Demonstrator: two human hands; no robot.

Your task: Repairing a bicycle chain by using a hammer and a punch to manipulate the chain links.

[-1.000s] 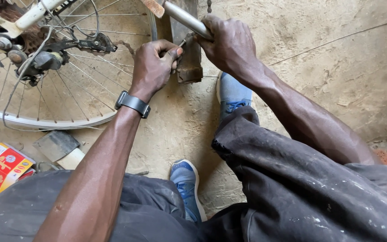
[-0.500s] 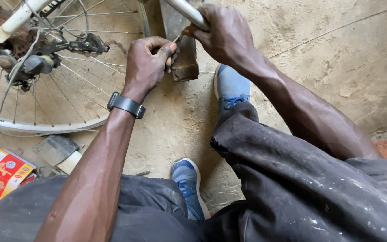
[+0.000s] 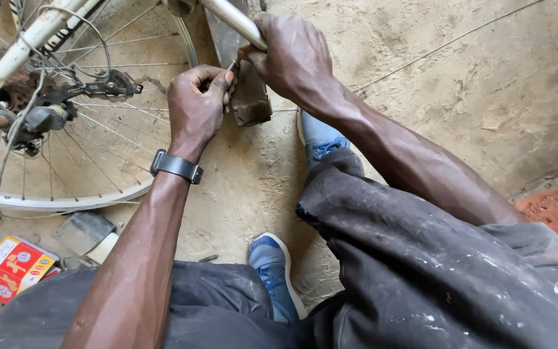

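Your right hand (image 3: 292, 55) clamps a smooth silver bicycle tube (image 3: 235, 22), cut off at the top edge. Your left hand (image 3: 198, 103) fists around a thin, mostly hidden tool beside it, above a spoked wheel (image 3: 66, 161) on gritty concrete.

Bicycle repair spot, spoked wheel (image 3: 66, 148), derailleur (image 3: 46, 113), bare dirt floor (image 3: 421, 77)

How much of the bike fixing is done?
Hard to say what is finished: the wheel sits in the bike, its chain parts in place. In hand: the right hand grips a silver tube, and the left hand pinches a small tool against it, so that spot is mid-work. Left over: a box and flat pieces lie on the ground.
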